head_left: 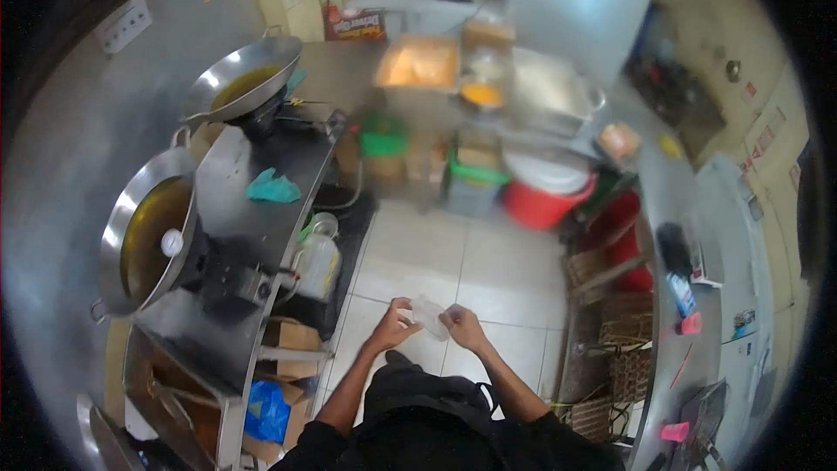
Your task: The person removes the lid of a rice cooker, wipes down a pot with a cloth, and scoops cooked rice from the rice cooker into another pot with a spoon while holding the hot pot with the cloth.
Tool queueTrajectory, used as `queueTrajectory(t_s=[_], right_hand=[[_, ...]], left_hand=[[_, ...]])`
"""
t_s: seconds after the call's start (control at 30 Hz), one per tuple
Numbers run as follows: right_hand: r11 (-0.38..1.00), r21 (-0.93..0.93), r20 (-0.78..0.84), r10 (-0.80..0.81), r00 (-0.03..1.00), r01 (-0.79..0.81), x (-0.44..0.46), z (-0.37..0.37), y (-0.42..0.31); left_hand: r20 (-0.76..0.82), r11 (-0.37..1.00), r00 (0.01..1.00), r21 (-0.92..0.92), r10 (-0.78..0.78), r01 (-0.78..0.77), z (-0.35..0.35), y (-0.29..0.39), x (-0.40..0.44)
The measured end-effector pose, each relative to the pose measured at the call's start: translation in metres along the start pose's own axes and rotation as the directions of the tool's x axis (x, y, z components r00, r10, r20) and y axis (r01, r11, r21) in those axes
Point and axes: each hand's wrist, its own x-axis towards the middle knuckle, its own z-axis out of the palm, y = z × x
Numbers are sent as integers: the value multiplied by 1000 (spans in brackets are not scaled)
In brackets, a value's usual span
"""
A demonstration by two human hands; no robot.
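Between my two hands, over the tiled floor, is a thin, crumpled piece of translucent plastic [427, 315]; whether it is a glove or a small bag I cannot tell. My left hand [391, 326] grips its left edge with curled fingers. On the other side, my right hand [463, 329] pinches the plastic between thumb and fingers. Both hands are in front of my body at waist height, away from the counters.
To the left, a steel counter carries two large woks [148, 244] of oil, one with a round dial thermometer [172, 242], and a teal cloth or glove [273, 186]. Ahead stand a red tub [547, 202] and an orange tray [418, 64]. A counter [649, 384] runs along the right.
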Motion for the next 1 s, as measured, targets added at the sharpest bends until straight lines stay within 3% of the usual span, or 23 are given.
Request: queueTrajectory(t_s=[0.07,0.13,0.2,0.23,0.27,0.3,0.37,0.43,0.47,0.53,0.57,0.6,0.63,0.67,0.7,0.73,0.77,0.83,0.87,0.93,0.97,1.0], right_hand=[[998,-59,-64,19,998,-23,58,-25,4],[993,103,-228,-35,973,60,108,-47,1],[983,181,-276,63,959,-13,165,-77,6],[983,184,-277,66,959,-15,194,-91,3],[969,238,-307,143,941,-70,222,-107,-5],[948,293,-331,219,918,-121,254,-124,-7],[896,436,-373,261,890,-80,333,-156,2],[891,443,-475,140,869,99,431,-191,44],[912,388,-533,104,840,132,479,-209,55],[963,245,-624,66,778,114,547,-238,51],[985,152,-664,37,747,86,581,-255,36],[998,68,-703,56,709,-11,622,-268,50],[986,143,-640,161,751,-89,656,-281,55],[987,136,-653,151,742,-81,682,-287,65],[904,-265,-622,106,776,-336,718,-301,107],[943,321,-519,253,817,-88,726,-298,108],[995,79,-605,100,790,-65,731,-293,125],[897,-413,-721,-217,659,-156,739,-283,154],[980,-190,-878,-140,457,-65,713,-253,82],[999,-35,-842,-48,537,34,682,-205,62],[945,-328,-745,-249,618,-14,674,-180,105],[990,-104,-516,-136,846,95,653,-148,70]], left_hand=[[100,993,994,-112,33,-22,-45,4,40],[75,996,997,-82,-10,17,-98,8,80],[-135,998,991,52,-27,35,-154,-5,124],[-238,1000,971,1,25,-25,-182,-16,143],[-330,997,944,80,24,2,-212,-9,159],[-431,1000,902,8,-15,21,-241,-8,172],[-621,991,784,107,6,77,-298,-26,206],[-744,966,668,161,-16,202,-344,-26,233],[-760,963,650,160,-21,218,-357,-24,248],[-898,844,440,254,25,472,-378,-16,273],[-922,836,384,180,-39,518,-383,-9,286],[-935,840,353,175,-21,514,-394,-14,298],[-932,775,361,254,37,578,-405,-33,304],[-928,695,367,310,72,649,-412,-49,305],[-920,650,392,312,24,693,-413,-51,309],[-942,644,335,259,3,720,-409,-49,308],[-945,665,325,219,-38,714,-403,-45,316],[-958,683,271,135,-96,718,-393,-43,322],[-966,677,245,124,-85,726,-391,-45,325],[-977,665,199,96,-81,741,-396,-52,324],[-981,704,153,23,-122,710,-397,-58,324],[-980,742,116,-44,-164,669,-399,-64,327]])
